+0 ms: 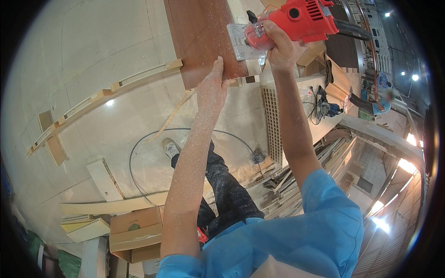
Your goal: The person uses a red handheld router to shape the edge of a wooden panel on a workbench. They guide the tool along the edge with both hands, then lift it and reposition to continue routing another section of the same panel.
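A red trim router (296,21) with a clear square base (238,41) is gripped in my right hand (282,48). Its base rests at the right edge of a reddish-brown wood panel (194,37), close to the panel's near corner. My left hand (213,85) lies on the panel's near end, fingers stretched out and pointing away from me. Dust coats that hand and forearm. The router bit cannot be made out behind the base. A black cord (354,30) leaves the router on the right.
Long pale wood strips (102,96) lie on the tiled floor at left. A cardboard box (134,231) stands at lower left. A black cable (132,157) loops near my shoe. Scrap strips (320,167) pile at right, below a bench with a blue power tool (331,110). Another person (384,105) is far right.
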`<state>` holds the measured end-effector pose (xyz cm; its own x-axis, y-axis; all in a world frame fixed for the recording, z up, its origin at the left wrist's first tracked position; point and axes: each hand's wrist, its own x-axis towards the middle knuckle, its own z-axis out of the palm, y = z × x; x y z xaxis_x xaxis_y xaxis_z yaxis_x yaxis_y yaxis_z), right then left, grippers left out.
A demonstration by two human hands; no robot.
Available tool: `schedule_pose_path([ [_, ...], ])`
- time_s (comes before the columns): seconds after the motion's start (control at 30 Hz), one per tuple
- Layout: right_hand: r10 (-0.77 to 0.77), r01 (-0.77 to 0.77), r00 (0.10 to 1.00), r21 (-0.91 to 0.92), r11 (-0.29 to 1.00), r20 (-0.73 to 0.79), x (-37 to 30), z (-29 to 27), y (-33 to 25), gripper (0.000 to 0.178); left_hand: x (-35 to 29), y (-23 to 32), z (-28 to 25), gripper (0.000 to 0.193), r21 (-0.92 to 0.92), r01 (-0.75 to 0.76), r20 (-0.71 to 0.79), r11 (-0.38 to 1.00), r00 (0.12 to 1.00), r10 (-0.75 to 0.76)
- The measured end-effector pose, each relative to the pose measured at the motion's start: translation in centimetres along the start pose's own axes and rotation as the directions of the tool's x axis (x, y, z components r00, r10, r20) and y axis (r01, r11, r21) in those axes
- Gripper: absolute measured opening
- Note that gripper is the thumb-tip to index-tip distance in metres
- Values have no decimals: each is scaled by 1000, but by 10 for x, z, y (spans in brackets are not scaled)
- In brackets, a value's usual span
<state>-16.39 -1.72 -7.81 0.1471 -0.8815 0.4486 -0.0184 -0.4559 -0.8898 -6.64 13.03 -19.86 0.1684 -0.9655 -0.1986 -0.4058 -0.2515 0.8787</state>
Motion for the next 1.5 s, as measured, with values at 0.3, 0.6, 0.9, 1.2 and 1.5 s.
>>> schedule_pose_path([
  [0.3, -24, 27, 1000, 184, 982, -20, 0, 7, -4, 24, -1, -2, 1, 74, 12, -34, -21, 999, 999, 34],
  [0.6, -42, 45, 999, 110, 993, -34, 3, 9, -3, 25, 0, 0, 0, 74, 27, -2, 19, 1000, 1000, 1],
  [0.9, -24, 23, 1000, 121, 992, 6, 5, 15, -12, 31, 0, -2, 1, 74, 34, -21, 1, 999, 1000, 21],
  [1.2, -58, 56, 998, 110, 992, 12, 9, 16, -10, 37, -1, -4, 4, 73, 13, -30, -23, 999, 999, 30],
  [1.5, -64, 62, 998, 80, 995, 23, 10, 16, -10, 37, 0, -7, 9, 82, 61, -87, -120, 994, 988, 94],
])
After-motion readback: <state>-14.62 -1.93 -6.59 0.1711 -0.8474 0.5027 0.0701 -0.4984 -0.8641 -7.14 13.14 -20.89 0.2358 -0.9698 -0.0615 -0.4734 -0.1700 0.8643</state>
